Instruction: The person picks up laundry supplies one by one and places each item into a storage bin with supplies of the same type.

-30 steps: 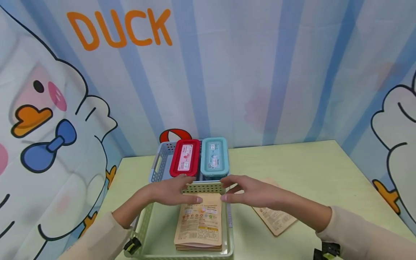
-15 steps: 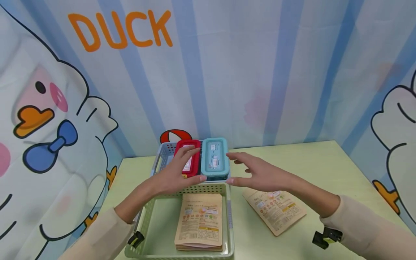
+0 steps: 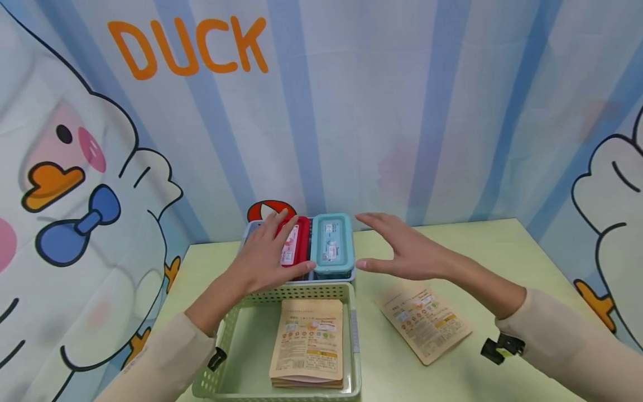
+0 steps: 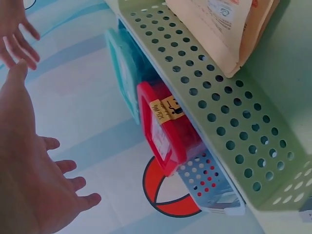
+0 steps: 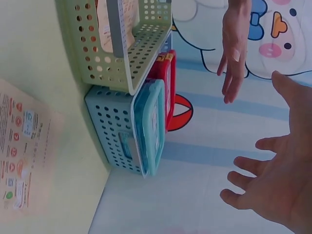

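My left hand (image 3: 263, 257) is held above the blue basket (image 5: 114, 129), fingers spread, hiding part of the red-lidded container (image 3: 302, 240) in the head view. To the right of the same basket hovers my right hand (image 3: 412, 251), its fingers extended and nothing in it. Between the two hands the teal-lidded container (image 3: 331, 243) sits in the blue basket beside the red one. In the wrist views both hands appear apart from the containers. Nearer to me, a stack of brown paper pouches (image 3: 308, 340) lies in the green basket (image 3: 246, 335).
A single brown pouch (image 3: 424, 324) lies flat on the pale green table (image 3: 492, 268), right of the green basket. The blue basket stands directly behind the green one. A curtain (image 3: 361, 111) printed with ducks hangs behind the table.
Both hands have risen and moved away from me, from over the green basket's pouches to the blue basket. The fingers have straightened. Baskets, containers and pouches keep their places.
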`<state>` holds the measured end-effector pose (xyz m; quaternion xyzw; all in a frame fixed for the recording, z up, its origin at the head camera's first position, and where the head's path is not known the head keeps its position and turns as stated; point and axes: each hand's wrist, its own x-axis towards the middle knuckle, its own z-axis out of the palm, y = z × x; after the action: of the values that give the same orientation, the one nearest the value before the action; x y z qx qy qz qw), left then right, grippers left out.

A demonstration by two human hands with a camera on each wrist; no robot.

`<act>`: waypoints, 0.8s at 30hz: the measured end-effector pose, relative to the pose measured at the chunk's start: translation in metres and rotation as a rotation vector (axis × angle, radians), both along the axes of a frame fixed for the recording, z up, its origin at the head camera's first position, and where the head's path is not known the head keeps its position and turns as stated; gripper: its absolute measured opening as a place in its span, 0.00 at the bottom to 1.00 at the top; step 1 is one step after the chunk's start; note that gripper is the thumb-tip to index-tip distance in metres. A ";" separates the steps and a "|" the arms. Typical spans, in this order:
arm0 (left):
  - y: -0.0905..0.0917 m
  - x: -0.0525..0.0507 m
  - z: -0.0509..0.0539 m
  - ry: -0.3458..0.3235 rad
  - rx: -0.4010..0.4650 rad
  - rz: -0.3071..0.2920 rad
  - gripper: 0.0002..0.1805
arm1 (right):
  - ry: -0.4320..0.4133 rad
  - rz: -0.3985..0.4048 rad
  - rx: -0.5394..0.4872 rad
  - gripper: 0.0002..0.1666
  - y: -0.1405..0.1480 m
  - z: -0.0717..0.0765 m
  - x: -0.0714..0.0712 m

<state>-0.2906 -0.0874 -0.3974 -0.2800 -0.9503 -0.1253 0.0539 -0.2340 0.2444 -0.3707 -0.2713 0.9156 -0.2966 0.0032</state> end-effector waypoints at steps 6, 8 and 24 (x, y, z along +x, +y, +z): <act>-0.003 -0.005 -0.003 0.026 -0.022 0.017 0.61 | 0.058 0.008 0.027 0.57 0.008 -0.003 -0.007; -0.004 -0.006 -0.004 0.032 -0.024 0.019 0.61 | 0.098 0.010 0.046 0.57 0.010 -0.005 -0.010; 0.002 -0.013 -0.005 0.037 -0.088 0.037 0.60 | 0.253 -0.082 0.134 0.59 0.032 -0.023 -0.033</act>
<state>-0.3040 -0.0850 -0.4020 -0.2668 -0.9587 -0.0773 0.0616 -0.2675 0.2763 -0.3939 -0.2681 0.9368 -0.1980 -0.1064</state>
